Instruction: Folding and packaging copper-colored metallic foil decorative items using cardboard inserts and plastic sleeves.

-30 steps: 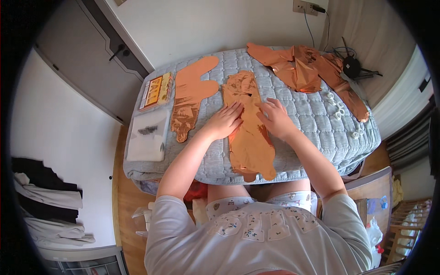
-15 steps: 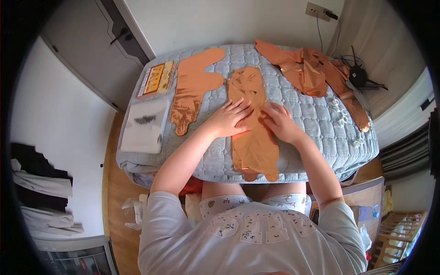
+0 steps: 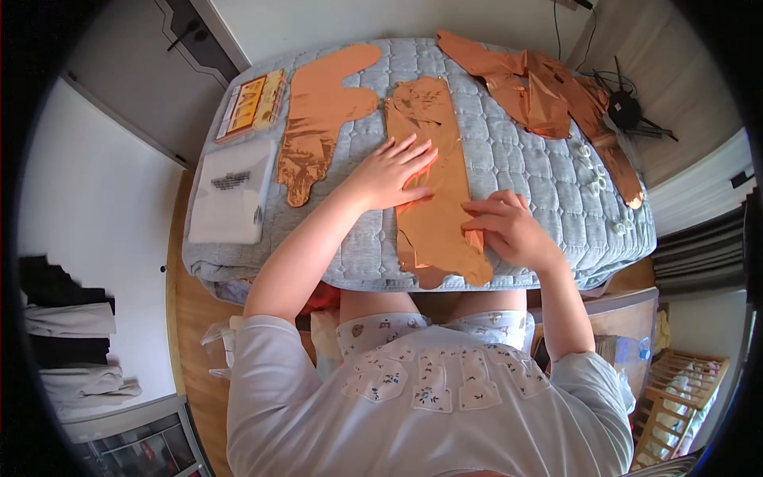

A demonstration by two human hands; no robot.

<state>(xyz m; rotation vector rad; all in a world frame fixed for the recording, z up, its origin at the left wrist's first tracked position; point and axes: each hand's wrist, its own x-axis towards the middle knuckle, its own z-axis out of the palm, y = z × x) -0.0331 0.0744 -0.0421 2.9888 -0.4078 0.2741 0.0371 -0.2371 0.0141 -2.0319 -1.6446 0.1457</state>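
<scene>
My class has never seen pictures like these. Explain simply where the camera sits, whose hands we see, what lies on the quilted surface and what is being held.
There is no robot here: a person works with two bare hands. A wide fisheye camera on their head looks down, so straight edges bend near the rim and the picture's left is the person's left.

On the grey quilted surface lie three copper-coloured foil pieces: one at left, a crumpled one at right, and a middle one under the hands. Two flat packages lie far left.

The left hand rests spread on the middle foil; the right hand's fingers touch its right edge. Whether they pinch it is unclear.
</scene>
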